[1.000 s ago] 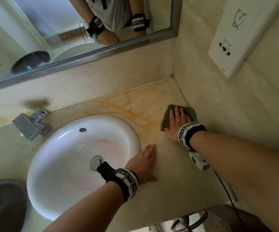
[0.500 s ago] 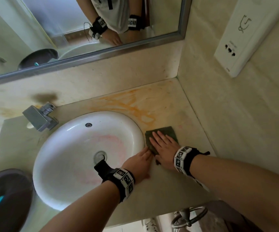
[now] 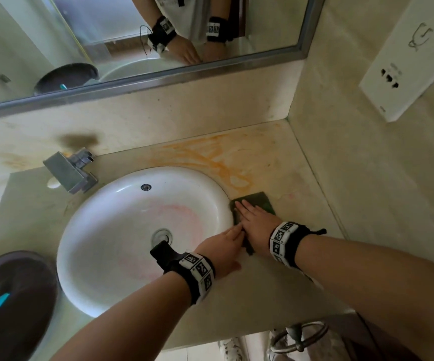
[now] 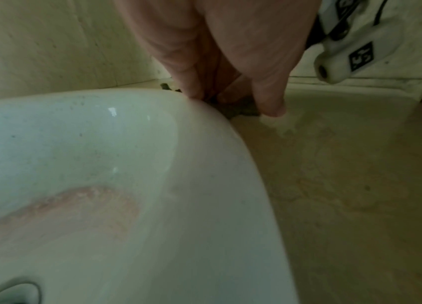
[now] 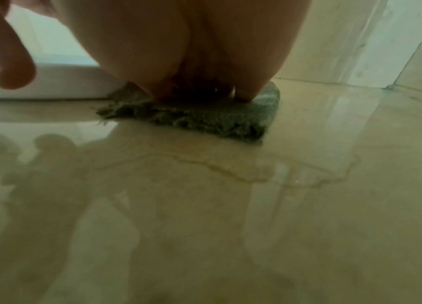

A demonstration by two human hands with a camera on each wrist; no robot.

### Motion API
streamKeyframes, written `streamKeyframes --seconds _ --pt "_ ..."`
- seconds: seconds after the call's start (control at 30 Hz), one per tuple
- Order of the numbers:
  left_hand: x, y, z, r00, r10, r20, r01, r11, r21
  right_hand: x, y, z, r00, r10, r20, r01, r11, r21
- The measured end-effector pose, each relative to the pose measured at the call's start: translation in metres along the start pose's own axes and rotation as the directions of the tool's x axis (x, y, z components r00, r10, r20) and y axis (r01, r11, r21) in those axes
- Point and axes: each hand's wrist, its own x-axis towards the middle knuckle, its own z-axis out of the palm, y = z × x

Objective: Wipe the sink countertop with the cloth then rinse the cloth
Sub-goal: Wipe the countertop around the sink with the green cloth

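A dark green cloth (image 3: 259, 201) lies flat on the beige countertop (image 3: 299, 194), right against the white sink's rim (image 3: 223, 194). My right hand (image 3: 255, 220) presses down on the green cloth (image 5: 204, 117) with straight fingers. My left hand (image 3: 223, 246) rests flat on the counter beside the rim, its fingertips touching the right hand. In the left wrist view the left hand's fingers (image 4: 269, 102) touch the counter next to the cloth (image 4: 240, 109). An orange stain (image 3: 210, 157) spreads over the counter behind the cloth.
A chrome tap (image 3: 70, 173) stands at the sink's back left. A mirror (image 3: 132, 35) hangs above, and the side wall (image 3: 367, 191) with a white socket panel (image 3: 408, 61) closes in the right. A dark round lid (image 3: 10, 303) sits at the lower left. Wet streaks (image 5: 256, 174) mark the counter.
My right hand slid the cloth from the right wall leftward and nearer, up against the sink rim. The left hand stayed flat on the counter and now touches the right hand.
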Motion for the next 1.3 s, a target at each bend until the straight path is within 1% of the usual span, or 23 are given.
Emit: streamKeyframes --seconds 0.1,0.2,0.33,0.4,0.5,0.6,0.67,0.77,0.87,0.93,1.0,1.07,1.13,1.2,1.27,1.3 --pt "0.000 -0.001 -0.002 1.000 0.007 0.014 -0.006 1.000 -0.014 0.009 0.003 -0.010 1.000 0.007 0.021 -0.007 0.999 -0.036" --pt "0.001 0.000 -0.004 0.999 -0.015 0.035 0.016 1.000 -0.026 0.022 0.007 -0.020 1.000 0.027 -0.002 -0.027 1.000 -0.001" --pt "0.000 0.004 -0.005 0.997 -0.003 0.072 -0.002 0.998 0.063 0.027 0.007 -0.016 0.997 0.050 -0.057 -0.046 0.996 0.072" --pt "-0.002 0.006 -0.002 0.995 0.012 0.094 -0.022 0.994 0.110 0.016 0.007 -0.005 0.995 0.055 -0.086 -0.048 0.996 0.073" --pt "-0.008 0.006 -0.003 0.993 0.034 0.116 -0.050 0.989 0.136 -0.018 0.003 0.022 0.995 0.064 -0.071 -0.061 0.997 0.050" --pt "-0.013 0.001 -0.014 0.993 0.041 0.109 -0.051 0.995 0.090 -0.059 0.010 0.046 0.989 0.145 -0.021 -0.143 0.987 0.080" --pt "-0.015 0.000 -0.022 0.992 0.067 0.102 -0.075 0.994 0.077 -0.079 0.030 0.057 0.968 0.251 0.021 -0.252 0.963 0.097" --pt "-0.016 0.002 -0.022 0.994 0.057 0.098 -0.062 0.996 0.057 -0.092 0.060 0.067 0.900 0.433 0.055 -0.436 0.894 0.105" --pt "-0.015 0.003 -0.019 0.992 0.044 0.119 -0.051 0.997 0.060 -0.075 0.062 0.060 0.840 0.542 0.030 -0.538 0.825 0.172" --pt "-0.013 0.002 -0.017 0.991 0.048 0.128 -0.056 0.997 0.061 -0.054 0.057 0.047 0.809 0.587 0.006 -0.572 0.785 0.237" --pt "-0.011 0.000 -0.015 0.992 0.029 0.119 -0.032 0.999 0.025 -0.028 0.054 0.036 0.813 0.581 -0.038 -0.555 0.793 0.251" --pt "-0.011 0.000 -0.014 0.995 0.006 0.096 -0.004 1.000 -0.021 -0.005 0.047 0.026 0.841 0.535 -0.086 -0.506 0.832 0.229" --pt "-0.010 -0.001 -0.012 0.997 -0.011 0.074 0.014 0.999 -0.034 0.007 0.035 0.021 0.878 0.463 -0.122 -0.441 0.881 0.170" --pt "-0.007 -0.003 -0.012 0.996 -0.040 0.082 0.043 0.998 -0.036 0.004 0.021 0.024 0.913 0.384 -0.140 -0.369 0.922 0.117" --pt "-0.004 -0.002 -0.013 0.994 -0.072 0.079 0.075 0.996 -0.044 -0.011 0.000 0.036 0.945 0.296 -0.142 -0.282 0.953 0.111" --pt "-0.001 0.001 -0.016 0.995 -0.069 0.067 0.070 0.997 -0.016 -0.023 -0.010 0.045 0.959 0.244 -0.141 -0.231 0.967 0.104"
